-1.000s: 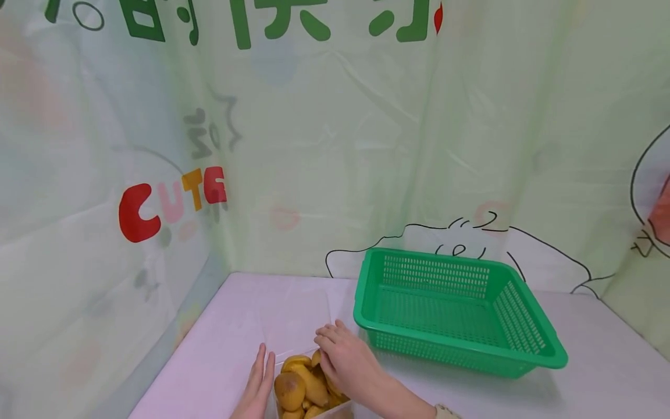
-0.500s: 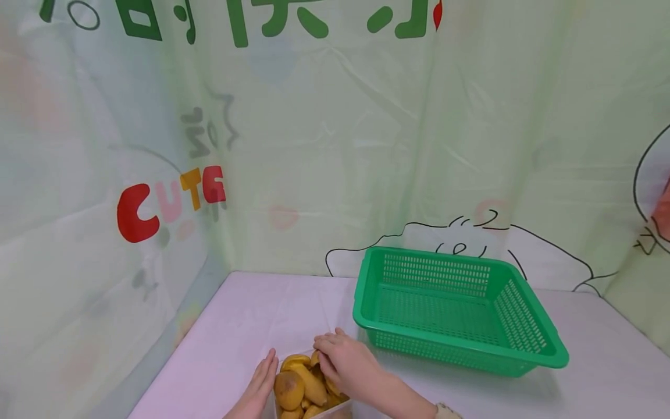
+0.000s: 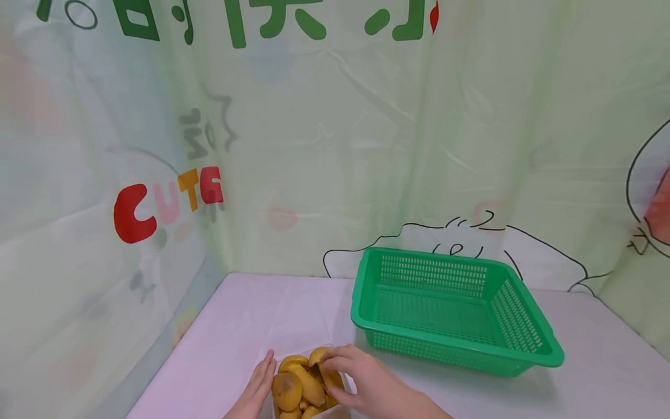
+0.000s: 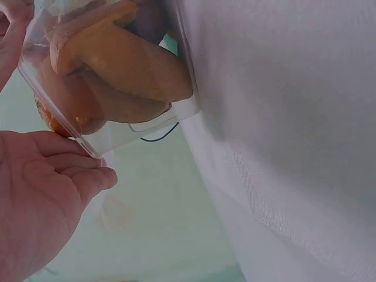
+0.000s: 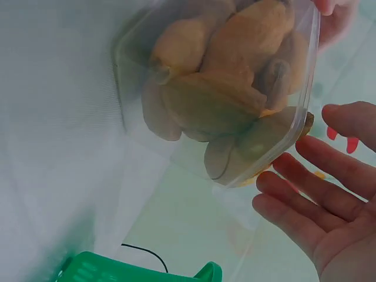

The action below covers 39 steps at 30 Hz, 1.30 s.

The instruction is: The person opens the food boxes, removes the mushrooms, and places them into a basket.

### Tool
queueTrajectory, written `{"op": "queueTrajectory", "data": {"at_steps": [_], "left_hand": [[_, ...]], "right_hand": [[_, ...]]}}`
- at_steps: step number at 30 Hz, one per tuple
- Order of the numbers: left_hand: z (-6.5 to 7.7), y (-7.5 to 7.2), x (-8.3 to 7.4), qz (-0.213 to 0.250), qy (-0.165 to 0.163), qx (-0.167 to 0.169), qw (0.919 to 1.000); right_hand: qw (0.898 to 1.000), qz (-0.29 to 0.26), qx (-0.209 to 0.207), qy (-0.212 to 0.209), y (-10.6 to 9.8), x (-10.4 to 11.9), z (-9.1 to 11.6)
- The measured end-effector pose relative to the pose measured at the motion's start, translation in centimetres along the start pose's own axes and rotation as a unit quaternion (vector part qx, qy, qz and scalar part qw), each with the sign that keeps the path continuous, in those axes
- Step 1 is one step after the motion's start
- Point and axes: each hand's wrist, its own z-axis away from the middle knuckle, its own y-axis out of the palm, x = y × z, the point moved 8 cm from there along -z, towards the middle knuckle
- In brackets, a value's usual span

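Several brownish-yellow mushrooms fill a clear plastic box at the bottom middle of the head view. Along the box's left side lies my left hand, fingers straight; in the left wrist view, fingertips of the left hand touch the rim. My right hand is over the right side of the box, fingers spread and slightly bent, thumb apart. The right wrist view shows the right hand with its fingertips close to the rim and nothing held between them. The lower part of the box is cut off in the head view.
A green perforated plastic basket stands on the pale table, behind and right of the box. Printed sheets form the back wall and the left wall.
The clear sheet behind the box, visible a second ago, no longer shows. My left hand has come against the box's side. My right hand's fingers have loosened and moved slightly right, spreading apart.
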Motion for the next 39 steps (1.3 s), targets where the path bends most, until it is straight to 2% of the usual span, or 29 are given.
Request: {"op": "queueTrajectory", "data": {"at_steps": [4, 8, 11, 15, 17, 23, 28, 32, 36, 39], "left_hand": [[0.1, 0.0, 0.3, 0.002, -0.025, 0.008, 0.9997], [0.1, -0.2, 0.2, -0.015, -0.031, 0.009, 0.9994], [0.0, -0.3, 0.1, -0.044, -0.029, 0.01, 0.9986], [-0.1, -0.3, 0.3, -0.039, -0.051, 0.028, 0.9975], [0.0, -0.3, 0.4, -0.03, -0.053, 0.033, 0.9976], [-0.2, 0.0, 0.2, -0.009, -0.038, 0.032, 0.9987], [-0.3, -0.1, 0.3, -0.005, -0.069, 0.046, 0.9965], [0.0, -0.1, 0.6, 0.007, -0.094, 0.055, 0.994], [0.2, -0.1, 0.7, -0.004, -0.094, 0.05, 0.9943], [0.2, -0.1, 0.5, -0.016, -0.08, 0.041, 0.9958]], "right_hand": [[0.999, 0.011, 0.003, -0.034, 0.2, 0.1, 0.7], [0.998, 0.018, -0.017, -0.062, 0.2, 0.3, 0.9], [0.997, 0.001, -0.056, -0.062, -0.2, 0.3, 0.5], [0.991, -0.001, -0.118, -0.066, -0.6, -0.1, -0.5], [0.99, 0.002, -0.124, -0.061, -0.4, -0.6, -0.9], [0.996, 0.002, -0.084, -0.037, 0.5, -1.9, -1.4], [1.0, 0.011, -0.025, 0.014, 0.8, -2.0, -2.5], [0.998, 0.015, 0.027, 0.048, 1.6, -2.2, -3.4], [0.998, 0.024, 0.041, 0.048, 2.1, -2.3, -4.1], [0.998, 0.028, 0.04, 0.045, 2.1, -2.1, -4.2]]}}
